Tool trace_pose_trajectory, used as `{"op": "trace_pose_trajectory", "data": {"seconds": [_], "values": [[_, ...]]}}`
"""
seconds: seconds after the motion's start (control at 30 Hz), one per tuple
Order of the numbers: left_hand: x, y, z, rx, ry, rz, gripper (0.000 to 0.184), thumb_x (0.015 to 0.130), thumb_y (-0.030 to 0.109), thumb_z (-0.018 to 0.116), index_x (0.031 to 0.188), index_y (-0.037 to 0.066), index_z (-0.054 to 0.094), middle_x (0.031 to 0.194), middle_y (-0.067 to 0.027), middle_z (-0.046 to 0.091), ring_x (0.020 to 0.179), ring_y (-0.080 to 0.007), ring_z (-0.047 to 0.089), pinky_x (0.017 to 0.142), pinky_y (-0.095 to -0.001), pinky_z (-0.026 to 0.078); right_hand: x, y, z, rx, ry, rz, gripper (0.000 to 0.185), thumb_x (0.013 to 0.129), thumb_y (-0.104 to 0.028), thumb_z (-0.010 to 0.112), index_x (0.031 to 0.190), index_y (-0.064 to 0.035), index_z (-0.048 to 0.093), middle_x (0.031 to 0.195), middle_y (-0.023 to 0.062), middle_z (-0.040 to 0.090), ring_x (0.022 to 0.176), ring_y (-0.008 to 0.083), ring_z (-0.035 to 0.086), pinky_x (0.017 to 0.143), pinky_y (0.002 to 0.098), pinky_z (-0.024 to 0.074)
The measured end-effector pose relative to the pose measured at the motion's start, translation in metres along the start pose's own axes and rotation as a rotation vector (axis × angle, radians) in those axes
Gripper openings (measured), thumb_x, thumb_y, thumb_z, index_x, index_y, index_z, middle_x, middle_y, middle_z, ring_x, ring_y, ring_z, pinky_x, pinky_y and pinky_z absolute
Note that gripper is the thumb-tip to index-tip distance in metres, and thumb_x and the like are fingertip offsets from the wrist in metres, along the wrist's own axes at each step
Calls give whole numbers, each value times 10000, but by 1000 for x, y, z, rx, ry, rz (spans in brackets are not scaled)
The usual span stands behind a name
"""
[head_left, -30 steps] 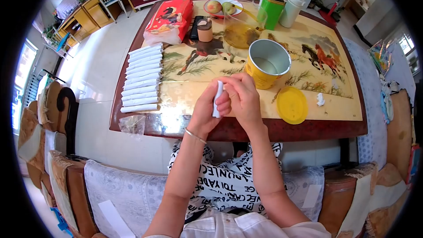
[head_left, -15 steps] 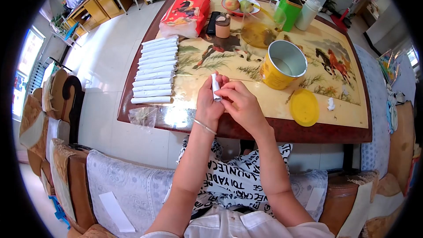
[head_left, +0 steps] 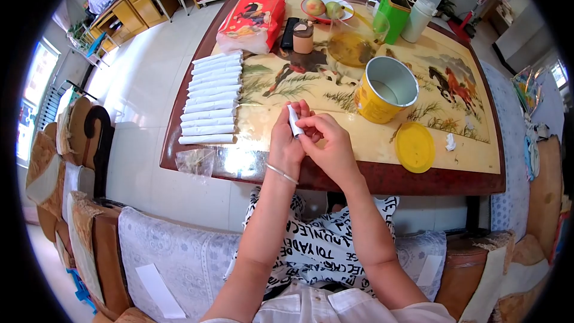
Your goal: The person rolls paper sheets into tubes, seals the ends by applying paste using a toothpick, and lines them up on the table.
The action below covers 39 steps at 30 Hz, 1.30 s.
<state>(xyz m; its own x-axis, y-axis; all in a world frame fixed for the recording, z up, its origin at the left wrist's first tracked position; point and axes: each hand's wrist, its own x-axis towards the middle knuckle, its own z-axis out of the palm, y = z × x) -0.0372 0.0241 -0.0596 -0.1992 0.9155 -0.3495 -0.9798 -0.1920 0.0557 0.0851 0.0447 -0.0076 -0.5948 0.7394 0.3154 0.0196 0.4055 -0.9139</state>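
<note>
A white paper roll (head_left: 293,119) lies along the palm and fingers of my left hand (head_left: 284,145), which wears a bangle on its wrist. My right hand (head_left: 330,146) pinches the lower part of this roll between thumb and fingers. Both hands are above the near edge of the table. To their left, several similar white paper rolls (head_left: 209,100) lie side by side in a column. A clear plastic bag (head_left: 195,161) with something I cannot make out inside sits at the table's near left edge.
On the table (head_left: 287,178) stand an open yellow can (head_left: 372,103), its yellow lid (head_left: 414,147), a crumpled white scrap (head_left: 450,142), a clear bowl (head_left: 353,48), a red bag (head_left: 254,19), a brown jar (head_left: 302,39), a fruit plate (head_left: 311,17), a green box (head_left: 393,15) and a white bottle (head_left: 418,21).
The view has shifted slightly. My right fingers have moved a little around the roll, and the roll is tilted slightly differently. The things on the table have not moved.
</note>
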Motion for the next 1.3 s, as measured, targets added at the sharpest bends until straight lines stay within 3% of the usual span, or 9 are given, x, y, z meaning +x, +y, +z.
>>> {"op": "trace_pose_trajectory", "data": {"seconds": [0.17,0.23,0.47,0.53,0.63,0.73,1.0,1.07,1.3], "values": [[-2,-16,9,-5,61,218,176,980,250,486,1041,88,517,1114,-91,600,1017,-196,576,892,-374,475,1,7,-3,350,141,165,145,839,43,586,982,31,611,953,54,628,786,100,606,704,220,505],[-14,-21,19,233,16,406,195,979,212,487,1100,68,435,1102,-139,592,1062,-263,575,949,-376,452,4,4,-14,486,122,295,118,866,23,563,976,36,606,931,60,639,779,99,609,719,222,512],[-25,-31,36,505,-46,529,202,973,220,501,1083,68,427,1179,-201,576,1071,-284,592,884,-356,502,2,3,-33,648,172,313,129,873,23,548,981,45,615,905,71,651,780,101,622,745,228,519],[-28,-32,42,619,-46,648,221,953,203,544,1080,65,426,1158,-203,590,979,-269,636,777,-311,544,3,6,-34,629,170,288,131,877,26,543,985,40,617,910,69,653,784,103,624,749,229,518],[-33,-31,45,766,3,652,233,933,172,577,1074,64,427,1114,-192,609,915,-249,656,697,-264,556,2,10,-36,556,153,249,140,883,33,533,993,30,620,918,64,656,800,106,627,756,230,517],[-31,-28,42,638,0,591,224,916,133,597,1060,59,441,1076,-173,616,888,-242,661,654,-235,548,1,8,-36,506,134,218,138,896,21,532,1003,29,617,936,66,657,827,114,631,783,238,517],[-10,-2,14,193,-45,302,143,911,69,578,1008,27,482,1017,-165,608,913,-229,638,699,-237,572,0,-13,-23,472,260,46,179,868,17,590,1046,34,593,1055,83,615,844,119,628,774,241,520],[-10,1,12,60,-74,180,139,908,64,581,1001,11,493,1028,-165,605,907,-227,635,690,-234,572,-1,-15,-25,36,282,-148,254,812,39,649,1059,21,587,1033,85,599,834,128,629,728,235,525],[-11,-12,12,204,-75,161,183,888,81,608,1024,8,510,1032,-164,608,914,-225,623,765,-292,558,3,-19,-23,82,245,-144,269,758,14,703,1008,-15,608,929,81,597,776,169,621,642,272,524]]}}
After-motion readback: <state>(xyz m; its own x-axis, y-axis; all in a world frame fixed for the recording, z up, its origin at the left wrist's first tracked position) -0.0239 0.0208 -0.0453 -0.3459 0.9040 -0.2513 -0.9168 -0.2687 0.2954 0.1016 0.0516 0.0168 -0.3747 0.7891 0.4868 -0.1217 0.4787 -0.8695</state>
